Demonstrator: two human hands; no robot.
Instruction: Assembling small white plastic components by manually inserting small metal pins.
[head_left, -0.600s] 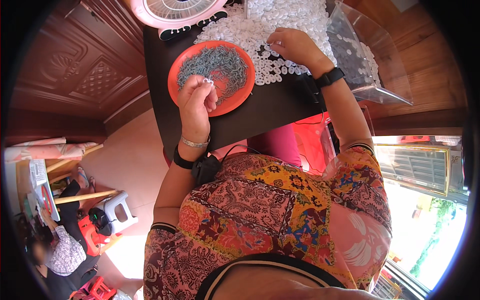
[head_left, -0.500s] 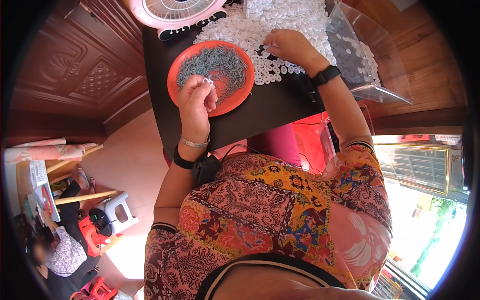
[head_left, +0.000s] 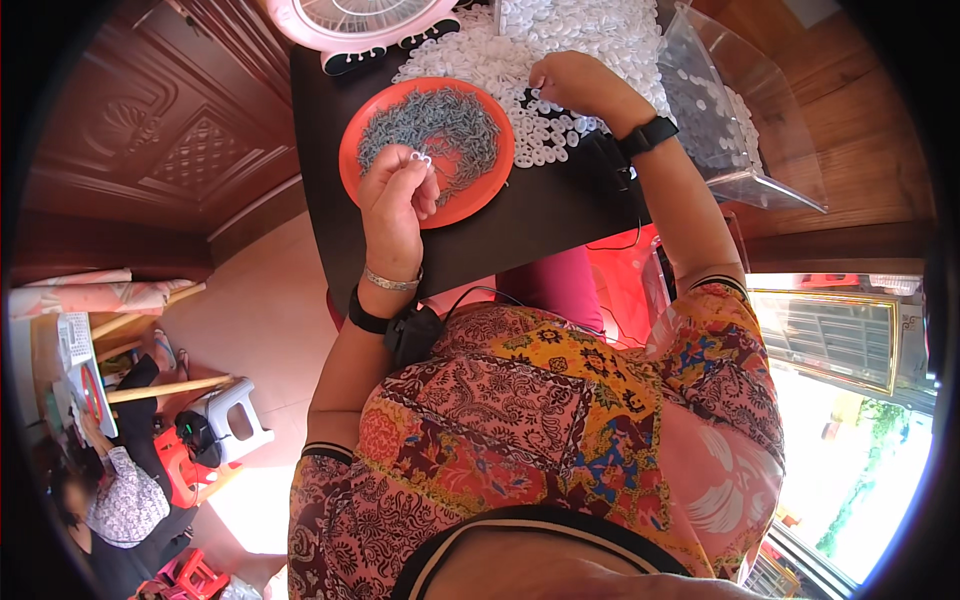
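Head view: 1 black table (head_left: pixel 520 222), pinkish floor (head_left: pixel 270 275).
Plate (head_left: pixel 472 203): 1, orange.
Left hand (head_left: pixel 393 200): pinches small white ring-piece (head_left: pixel 421 158).
Right hand (head_left: pixel 588 90): fingers bent, hold unclear.

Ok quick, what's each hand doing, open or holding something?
Left hand: closed, pinching a small white piece.
Right hand: curled near white oval pieces; cannot tell if it holds any.

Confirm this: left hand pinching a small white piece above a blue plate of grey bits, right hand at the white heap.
Not blue: the head view shows the plate is orange. The left hand pinches a small white piece above its grey bits, and the right hand is at the white heap.
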